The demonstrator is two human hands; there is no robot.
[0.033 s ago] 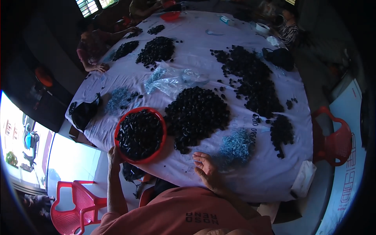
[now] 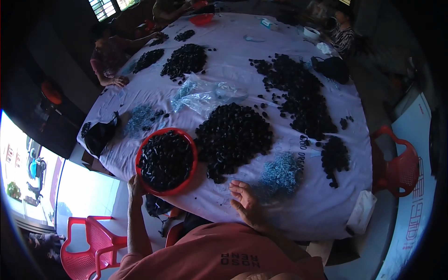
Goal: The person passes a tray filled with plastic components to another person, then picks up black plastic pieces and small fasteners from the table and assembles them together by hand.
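Note:
My left hand (image 2: 135,185) grips the lower left rim of a round red basin (image 2: 193,173). Small black parts (image 2: 167,158) fill the basin, which sits at the table's near edge. A large heap of similar black parts (image 2: 235,133) lies against its right side. Over the cloth, just below that heap, my right hand (image 2: 243,198) is open with its fingers slightly curled and nothing in them. To the right of this hand is a pile of small, shiny silvery-blue pieces (image 2: 281,172), too fine to name surely.
A pale cloth covers the table (image 2: 228,56). Crumpled clear plastic (image 2: 207,95) lies mid-table, and more black heaps (image 2: 298,93) spread right and far left. A black bag (image 2: 101,135) rests at left. A person (image 2: 109,60) works there. Red chairs (image 2: 95,240) stand at both sides.

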